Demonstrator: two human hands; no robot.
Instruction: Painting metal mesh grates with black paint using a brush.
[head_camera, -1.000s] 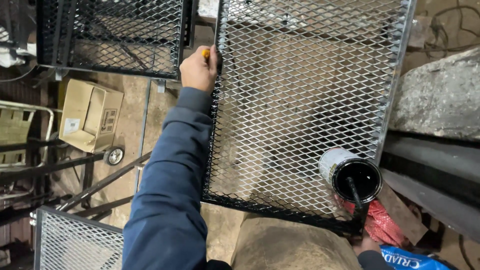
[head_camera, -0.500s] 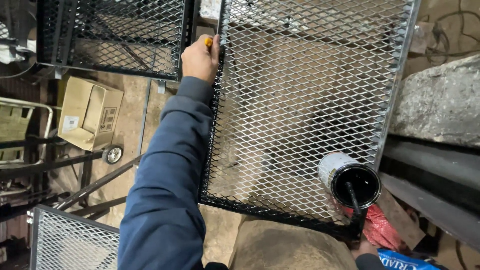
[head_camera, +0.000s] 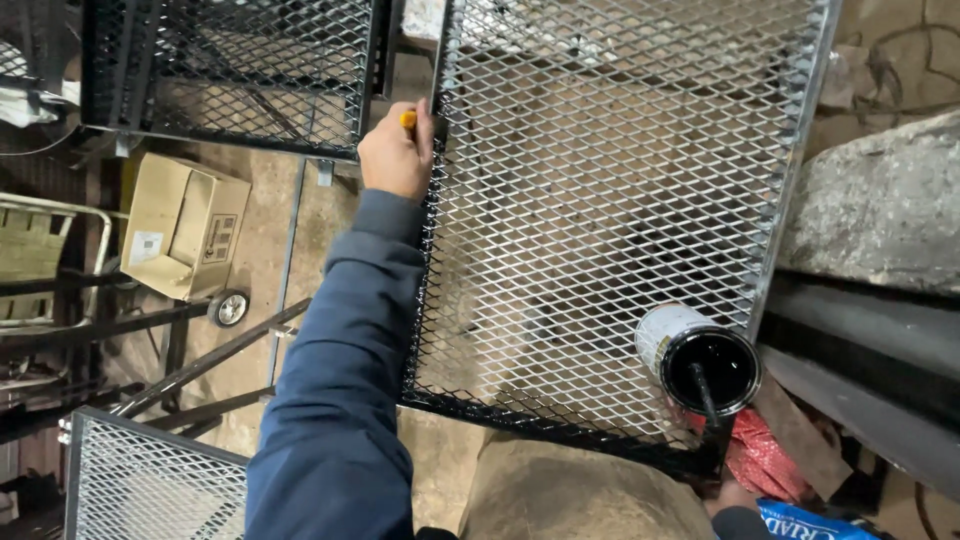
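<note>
Workshop floor below: tan carton (head_camera: 183, 238) with white label, left of mesh panel (head_camera: 620, 200); left hand (head_camera: 396, 155) clenched on orange-handled brush (head_camera: 408, 119); right hand (head_camera: 735, 496) mostly hidden, grip unclear.

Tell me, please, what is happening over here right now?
A person is painting a metal mesh panel black. Their left hand, arm outstretched, grips an orange-handled brush against the panel's left frame edge. The near and left edges look glossy black, while the right edge is bare metal. An open can of black paint sits at the panel's lower right corner. The right hand is barely visible at the bottom edge.
</note>
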